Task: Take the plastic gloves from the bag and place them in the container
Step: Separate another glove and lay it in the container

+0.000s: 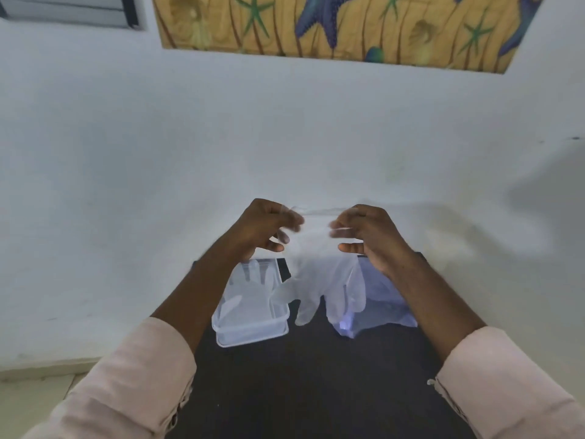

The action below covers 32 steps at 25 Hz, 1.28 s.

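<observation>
Dark table [316, 375] up against the wall: I've got left hand [262, 226] and right hand [370, 232] each pinching the glove [319, 280] cuff so it hangs clear, container [250, 334] by the far left corner.

No words, numbers, labels or brand marks can be read anywhere. The yellow patterned cloth with blue and green starfish shapes [342, 23], hanging on the wall above the hands, carries only pictures, no lettering.
</observation>
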### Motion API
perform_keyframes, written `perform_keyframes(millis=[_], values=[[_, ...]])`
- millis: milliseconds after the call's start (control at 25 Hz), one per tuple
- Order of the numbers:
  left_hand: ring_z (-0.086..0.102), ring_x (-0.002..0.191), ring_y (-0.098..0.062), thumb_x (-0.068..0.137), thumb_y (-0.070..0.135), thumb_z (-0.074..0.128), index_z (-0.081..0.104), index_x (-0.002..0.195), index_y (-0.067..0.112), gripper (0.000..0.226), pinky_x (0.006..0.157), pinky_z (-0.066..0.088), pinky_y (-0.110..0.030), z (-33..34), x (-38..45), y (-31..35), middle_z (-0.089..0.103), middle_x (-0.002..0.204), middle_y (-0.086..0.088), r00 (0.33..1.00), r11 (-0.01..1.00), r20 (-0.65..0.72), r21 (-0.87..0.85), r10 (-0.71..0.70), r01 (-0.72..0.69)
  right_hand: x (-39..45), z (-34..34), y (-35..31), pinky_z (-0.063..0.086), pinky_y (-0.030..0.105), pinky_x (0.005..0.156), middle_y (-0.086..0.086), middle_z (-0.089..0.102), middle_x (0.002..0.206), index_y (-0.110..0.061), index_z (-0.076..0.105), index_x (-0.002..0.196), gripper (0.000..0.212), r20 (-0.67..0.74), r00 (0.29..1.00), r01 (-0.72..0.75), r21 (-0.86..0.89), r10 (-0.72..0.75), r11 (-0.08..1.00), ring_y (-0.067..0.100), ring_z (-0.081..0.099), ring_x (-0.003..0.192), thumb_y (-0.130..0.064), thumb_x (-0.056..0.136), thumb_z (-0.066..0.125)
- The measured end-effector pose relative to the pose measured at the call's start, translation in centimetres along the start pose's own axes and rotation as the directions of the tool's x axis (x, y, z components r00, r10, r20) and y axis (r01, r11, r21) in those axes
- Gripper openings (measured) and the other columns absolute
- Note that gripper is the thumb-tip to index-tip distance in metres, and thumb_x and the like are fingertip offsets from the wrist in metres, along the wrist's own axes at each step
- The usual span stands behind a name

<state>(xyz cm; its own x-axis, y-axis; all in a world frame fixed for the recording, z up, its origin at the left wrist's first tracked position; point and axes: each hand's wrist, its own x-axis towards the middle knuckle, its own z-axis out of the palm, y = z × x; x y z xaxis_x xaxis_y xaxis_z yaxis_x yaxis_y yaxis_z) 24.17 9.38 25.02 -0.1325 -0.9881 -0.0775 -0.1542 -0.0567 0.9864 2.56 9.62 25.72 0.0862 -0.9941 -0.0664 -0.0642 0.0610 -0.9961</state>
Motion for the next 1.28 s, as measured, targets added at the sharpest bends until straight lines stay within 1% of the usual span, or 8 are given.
perform_keyframes(millis=[160, 360, 480, 560, 680, 960, 1080, 1280], values=[[0.055, 0.056, -0.011, 0.086, 0.025, 0.068, 0.075, 0.1, 0.013, 0.02, 0.047, 0.046, -0.021, -3.5, 1.5, 0.8, 0.073, 0.093, -0.008, 1.0, 0.995, -0.002, 0.095, -0.001, 0.001, 3.7, 1.6, -2.2, 0.054, 0.029, 0.058, 0.014, 0.072, 0.091, -0.011, 0.06, 0.078, 0.014, 0.064, 0.997, 0.053, -0.01, -0.053, 0.999, 0.026, 0.071, 0.082, -0.004, 0.088, 0.054], [0.069, 0.083, -0.016, 0.091, 0.026, 0.064, 0.073, 0.105, 0.018, 0.019, 0.058, 0.056, -0.032, -6.9, 2.7, -0.9, 0.074, 0.108, -0.004, 0.987, 0.977, 0.135, 0.204, -0.092, 0.063, 6.6, 2.5, -3.4, 0.054, 0.029, 0.057, 0.013, 0.072, 0.089, -0.01, 0.059, 0.082, 0.009, 0.109, 0.991, 0.077, -0.029, -0.074, 0.997, 0.024, 0.072, 0.083, -0.007, 0.089, 0.056], [0.07, 0.097, -0.02, 0.085, 0.023, 0.072, 0.074, 0.094, 0.024, 0.01, 0.06, 0.059, -0.036, -8.1, 3.3, -1.5, 0.072, 0.113, -0.004, 0.977, 0.956, 0.164, 0.28, -0.137, 0.087, 7.7, 2.8, -3.7, 0.054, 0.028, 0.057, 0.014, 0.072, 0.091, -0.01, 0.059, 0.085, 0.007, 0.125, 0.989, 0.08, -0.047, -0.073, 0.996, 0.025, 0.072, 0.085, -0.007, 0.089, 0.055], [0.07, 0.102, -0.017, 0.083, 0.019, 0.074, 0.072, 0.102, 0.026, 0.02, 0.059, 0.059, -0.036, -8.2, 3.8, -1.2, 0.073, 0.113, -0.003, 0.989, 0.98, 0.134, 0.195, -0.067, 0.04, 8.1, 2.9, -3.8, 0.054, 0.028, 0.057, 0.014, 0.072, 0.092, -0.011, 0.059, 0.084, 0.008, 0.138, 0.988, 0.084, -0.062, -0.075, 0.995, 0.026, 0.072, 0.085, -0.007, 0.089, 0.054], [0.07, 0.103, -0.017, 0.09, 0.022, 0.065, 0.065, 0.12, 0.017, 0.03, 0.057, 0.056, -0.032, -7.6, 5.1, -0.4, 0.073, 0.114, -0.001, 0.997, 0.999, 0.07, 0.023, 0.031, -0.033, 8.6, 3.2, -3.9, 0.055, 0.029, 0.058, 0.014, 0.071, 0.092, -0.011, 0.059, 0.081, 0.011, 0.152, 0.986, 0.087, -0.085, -0.073, 0.993, 0.025, 0.072, 0.085, -0.007, 0.09, 0.054], [0.074, 0.088, -0.028, 0.095, 0.011, 0.057, 0.073, 0.1, 0.002, 0.02, 0.071, 0.061, -0.035, -7.1, 7.9, -0.8, 0.076, 0.099, -0.014, 0.994, 0.984, -0.097, -0.168, 0.046, -0.062, 10.6, 4.2, -2.8, 0.057, 0.036, 0.07, 0.019, 0.072, 0.095, -0.01, 0.058, 0.083, 0.011, 0.159, 0.985, 0.075, -0.085, -0.061, 0.994, 0.027, 0.071, 0.084, -0.006, 0.091, 0.053], [0.073, 0.084, -0.029, 0.091, 0.007, 0.057, 0.073, 0.096, -0.003, 0.02, 0.079, 0.06, -0.038, -7.8, 8.9, -0.9, 0.074, 0.096, -0.018, 0.985, 0.98, -0.165, -0.185, 0.049, -0.08, 12.6, 5.2, -2.2, 0.056, 0.037, 0.076, 0.019, 0.073, 0.095, -0.01, 0.057, 0.082, 0.013, 0.15, 0.986, 0.082, -0.086, -0.068, 0.993, 0.029, 0.072, 0.085, -0.003, 0.09, 0.05], [0.071, 0.086, -0.03, 0.087, 0.007, 0.061, 0.074, 0.092, -0.003, 0.017, 0.087, 0.057, -0.04, -9.8, 11.2, -1.1, 0.074, 0.098, -0.02, 0.951, 0.987, -0.307, -0.161, -0.028, -0.022, 16.8, 7.8, -1.4, 0.055, 0.033, 0.077, 0.019, 0.073, 0.093, -0.012, 0.057, 0.075, 0.021, 0.139, 0.989, 0.059, -0.069, -0.049, 0.996, 0.03, 0.072, 0.088, 0.001, 0.088, 0.046]])
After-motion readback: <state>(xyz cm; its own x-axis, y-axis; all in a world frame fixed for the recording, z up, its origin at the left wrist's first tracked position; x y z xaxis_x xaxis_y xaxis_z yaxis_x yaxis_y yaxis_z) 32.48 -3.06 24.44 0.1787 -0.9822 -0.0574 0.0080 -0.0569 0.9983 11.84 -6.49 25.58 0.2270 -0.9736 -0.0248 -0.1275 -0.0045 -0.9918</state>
